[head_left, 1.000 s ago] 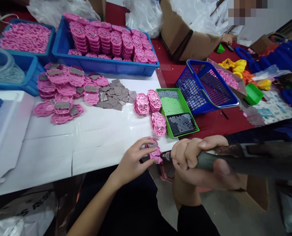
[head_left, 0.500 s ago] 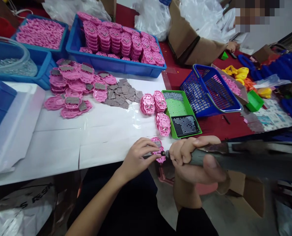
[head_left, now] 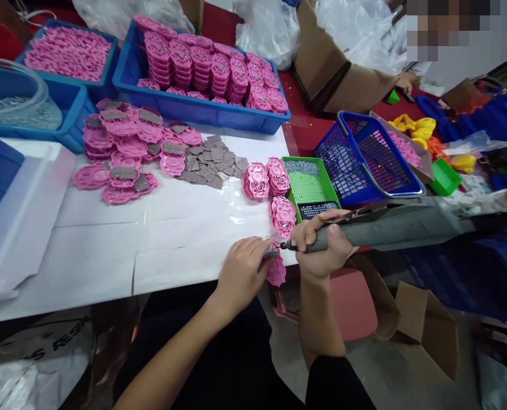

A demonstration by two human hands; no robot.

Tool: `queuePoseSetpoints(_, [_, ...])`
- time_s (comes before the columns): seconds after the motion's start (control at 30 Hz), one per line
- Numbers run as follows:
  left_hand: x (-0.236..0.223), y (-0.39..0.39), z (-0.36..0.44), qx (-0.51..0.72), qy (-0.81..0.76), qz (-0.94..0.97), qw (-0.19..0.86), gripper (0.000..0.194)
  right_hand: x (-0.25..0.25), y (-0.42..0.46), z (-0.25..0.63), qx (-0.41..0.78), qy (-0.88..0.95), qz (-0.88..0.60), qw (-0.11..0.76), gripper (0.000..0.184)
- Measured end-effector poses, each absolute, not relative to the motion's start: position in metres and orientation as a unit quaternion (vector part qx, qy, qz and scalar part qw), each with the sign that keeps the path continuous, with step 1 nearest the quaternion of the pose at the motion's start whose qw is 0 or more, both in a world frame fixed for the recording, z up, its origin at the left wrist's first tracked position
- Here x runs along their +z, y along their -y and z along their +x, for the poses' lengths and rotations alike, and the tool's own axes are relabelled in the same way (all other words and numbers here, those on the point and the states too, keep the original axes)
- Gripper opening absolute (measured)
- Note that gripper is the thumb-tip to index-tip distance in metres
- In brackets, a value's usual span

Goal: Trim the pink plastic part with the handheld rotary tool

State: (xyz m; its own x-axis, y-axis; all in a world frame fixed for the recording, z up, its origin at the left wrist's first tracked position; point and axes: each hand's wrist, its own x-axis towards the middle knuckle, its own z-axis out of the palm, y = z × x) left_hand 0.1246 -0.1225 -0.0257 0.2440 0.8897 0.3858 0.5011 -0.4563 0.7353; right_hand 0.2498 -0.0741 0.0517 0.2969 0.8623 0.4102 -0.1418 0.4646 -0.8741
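A pink plastic piece point(head_left: 276, 271) is held at the near edge of the white worktop point(head_left: 108, 250), pinched in the closed grip of the left hand point(head_left: 242, 273). A grey power screwdriver point(head_left: 385, 228) is clasped in the closed grip of the right hand point(head_left: 321, 245), just right of the piece, its tip pointing at the piece's upper edge; contact cannot be made out. Just beyond the piece, three small stacks of pink pieces point(head_left: 270, 188) are seen, with a green tray point(head_left: 306, 185) of screws right of them. Farther beyond the piece a heap of grey plates point(head_left: 213, 162) lies, and behind it a blue bin point(head_left: 202, 111) of stacked pink pieces. A blue basket point(head_left: 364, 159) stands beyond and right of the piece.
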Motion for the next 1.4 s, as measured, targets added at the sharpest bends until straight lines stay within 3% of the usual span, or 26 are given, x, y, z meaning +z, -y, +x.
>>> queuePoseSetpoints(0.6, [-0.013,0.114,0.121,0.333,-0.455,0.777,0.28,0.04,0.053,0.077,0.244,0.375,0.446,-0.422,0.695,0.02])
queuePoseSetpoints(0.93, [-0.009,0.101,0.116,0.308,-0.428,0.783,0.33,0.02,0.049,0.075,0.242,0.387,0.458,-0.415,0.685,0.02])
queuePoseSetpoints(1.4, [-0.011,0.1,0.117,0.321,-0.43,0.785,0.309,0.019,0.048,0.07,0.237,0.442,0.454,-0.42,0.65,0.03])
